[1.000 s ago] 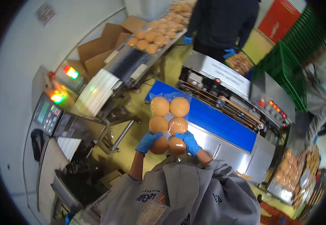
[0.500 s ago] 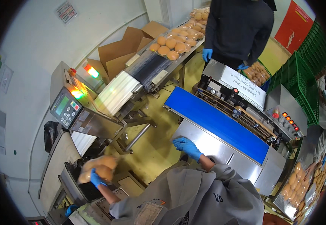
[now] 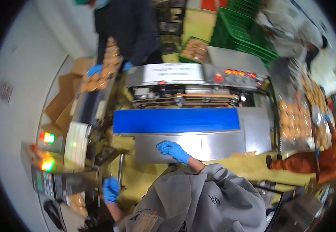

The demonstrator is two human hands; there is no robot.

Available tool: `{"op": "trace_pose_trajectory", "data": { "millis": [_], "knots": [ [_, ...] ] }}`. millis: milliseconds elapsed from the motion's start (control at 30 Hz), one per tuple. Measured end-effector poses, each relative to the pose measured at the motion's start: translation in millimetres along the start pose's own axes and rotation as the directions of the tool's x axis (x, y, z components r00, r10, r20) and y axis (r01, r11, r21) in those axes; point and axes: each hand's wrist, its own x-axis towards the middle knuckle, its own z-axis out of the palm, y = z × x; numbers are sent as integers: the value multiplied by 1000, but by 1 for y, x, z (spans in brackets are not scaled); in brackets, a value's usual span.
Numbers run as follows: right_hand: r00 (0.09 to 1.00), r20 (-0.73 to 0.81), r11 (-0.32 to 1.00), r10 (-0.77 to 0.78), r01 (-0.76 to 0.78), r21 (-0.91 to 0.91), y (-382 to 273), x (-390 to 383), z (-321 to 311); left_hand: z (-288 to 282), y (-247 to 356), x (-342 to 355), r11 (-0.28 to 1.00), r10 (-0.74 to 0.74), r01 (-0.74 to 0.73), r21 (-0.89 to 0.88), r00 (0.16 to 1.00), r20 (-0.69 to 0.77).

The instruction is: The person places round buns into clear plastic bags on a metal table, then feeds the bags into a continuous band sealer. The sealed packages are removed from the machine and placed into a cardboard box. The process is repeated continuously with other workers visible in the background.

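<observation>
My left hand, in a blue glove, is low at the left beside a metal frame, its fingers loosely apart and holding nothing. A bagged pack of round buns lies to its left, on the machinery. My right hand, also gloved, is over the steel shelf with fingers curled together; what they hold, if anything, is hidden. The blue belt of a machine with a button panel runs just beyond it.
A co-worker in dark clothes touches bagged buns on the left conveyor. Cardboard boxes sit beside it. Green crates stand behind. At right are more bagged buns and people in grey and orange.
The six-bun pack was swung from in front of me to the lower left and left my left hand. The view turned toward the belt. The dark-clothed co-worker now reaches onto the conveyor buns.
</observation>
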Motion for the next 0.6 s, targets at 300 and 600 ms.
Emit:
{"op": "trace_pose_trajectory", "data": {
  "millis": [300, 600],
  "knots": [
    [814, -557, 878, -168, 380, 290, -36, -102, -174, 392, -240, 118, 593, -642, -32, 805, 584, 496],
    [220, -825, 853, -521, 87, -515, -110, -274, -460, 550, -438, 153, 448, -838, -43, 893, 327, 437]
  ]
}}
